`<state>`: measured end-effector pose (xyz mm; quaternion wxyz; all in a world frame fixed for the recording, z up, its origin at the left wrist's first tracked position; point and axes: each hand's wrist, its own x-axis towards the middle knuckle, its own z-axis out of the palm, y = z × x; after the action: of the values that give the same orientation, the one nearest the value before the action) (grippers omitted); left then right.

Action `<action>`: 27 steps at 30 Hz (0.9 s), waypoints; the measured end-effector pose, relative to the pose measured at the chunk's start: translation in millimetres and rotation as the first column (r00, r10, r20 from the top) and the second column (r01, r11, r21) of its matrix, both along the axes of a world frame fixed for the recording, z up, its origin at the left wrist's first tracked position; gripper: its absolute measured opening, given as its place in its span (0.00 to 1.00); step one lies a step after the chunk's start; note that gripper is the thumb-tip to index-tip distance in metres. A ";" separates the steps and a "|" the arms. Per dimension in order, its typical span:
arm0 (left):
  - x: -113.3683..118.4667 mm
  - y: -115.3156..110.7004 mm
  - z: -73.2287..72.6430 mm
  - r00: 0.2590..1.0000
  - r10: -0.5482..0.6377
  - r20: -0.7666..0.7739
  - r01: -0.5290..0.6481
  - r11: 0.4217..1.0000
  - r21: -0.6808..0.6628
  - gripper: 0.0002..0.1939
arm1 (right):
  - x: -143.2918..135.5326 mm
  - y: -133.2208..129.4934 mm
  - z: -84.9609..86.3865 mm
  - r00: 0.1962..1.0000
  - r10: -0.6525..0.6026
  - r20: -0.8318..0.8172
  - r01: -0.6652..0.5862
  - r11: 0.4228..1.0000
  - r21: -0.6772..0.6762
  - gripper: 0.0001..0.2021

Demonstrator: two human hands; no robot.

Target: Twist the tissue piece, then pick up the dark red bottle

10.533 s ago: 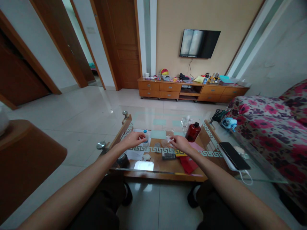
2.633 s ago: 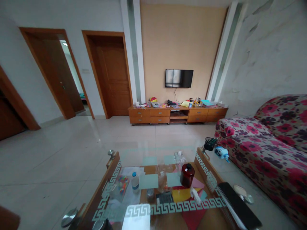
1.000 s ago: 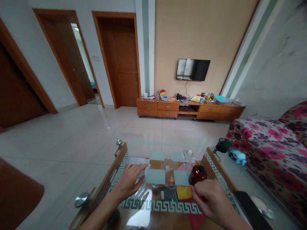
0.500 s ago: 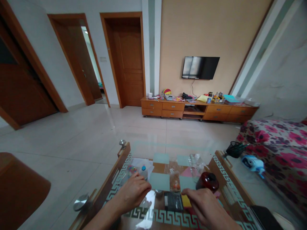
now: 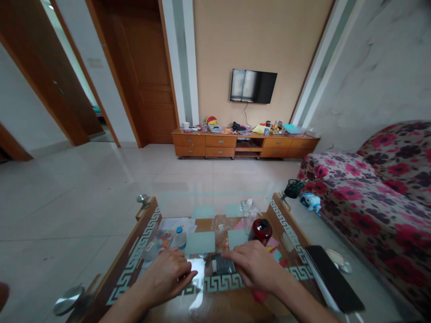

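My left hand (image 5: pixel 168 272) hovers above the glass table, its fingers loosely bent and the thumb held apart, with nothing visible in it. Just behind it stands a clear bottle with a blue cap (image 5: pixel 180 237), beside a clear bag of colourful small pieces (image 5: pixel 164 239). My right hand (image 5: pixel 256 264) stretches its index finger over the edge of a dark, flat, rectangular box (image 5: pixel 221 265); I cannot tell whether they touch. The thumb is spread below, and no held object shows. A dark red round jar with a black lid (image 5: pixel 261 231) is just beyond this hand.
The glass table (image 5: pixel 215 283) has patterned borders and a lower shelf showing through. A black phone-like slab (image 5: pixel 332 278) lies at its right edge. A clear plastic bag (image 5: pixel 249 215) sits further back. A flowered sofa (image 5: pixel 357 202) and a blue toy (image 5: pixel 310 202) are at right.
My view has turned right, so the room and table have shifted left. My right hand has come closer to the dark box and now partly overlaps it. My left thumb sticks out more.
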<state>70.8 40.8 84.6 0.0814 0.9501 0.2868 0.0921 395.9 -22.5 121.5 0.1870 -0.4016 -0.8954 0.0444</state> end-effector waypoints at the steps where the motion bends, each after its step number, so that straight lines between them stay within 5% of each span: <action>1: -0.1 -1.0 -1.2 1.000 0.000 -0.007 0.000 1.000 -0.009 0.18 | 6.7 1.7 3.2 0.999 -0.030 -0.037 0.033 0.997 0.064 0.23; 7: -8.4 2.2 -1.8 1.000 0.007 0.011 -0.006 0.997 -0.072 0.16 | 56.8 19.4 22.3 0.864 -0.352 -0.360 0.449 0.862 0.236 0.16; 16: -43.9 -5.6 41.4 0.973 0.233 0.005 -0.229 0.960 -0.158 0.12 | 97.0 30.1 17.1 0.723 -0.690 -0.039 0.690 0.717 0.102 0.21; 19: -49.8 -4.3 43.9 0.968 0.252 0.017 -0.247 0.957 -0.150 0.13 | 102.2 32.4 8.4 0.695 -0.718 0.043 0.717 0.696 0.023 0.22; 27: -38.6 1.1 21.5 0.979 0.203 0.014 -0.200 0.973 -0.117 0.12 | 93.2 35.3 -4.5 0.734 -0.679 0.022 0.678 0.732 -0.065 0.16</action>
<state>32.2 41.9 106.2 0.1300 0.9085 0.3856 0.0953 489.1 12.9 117.0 0.1779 -0.7065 -0.6849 0.0046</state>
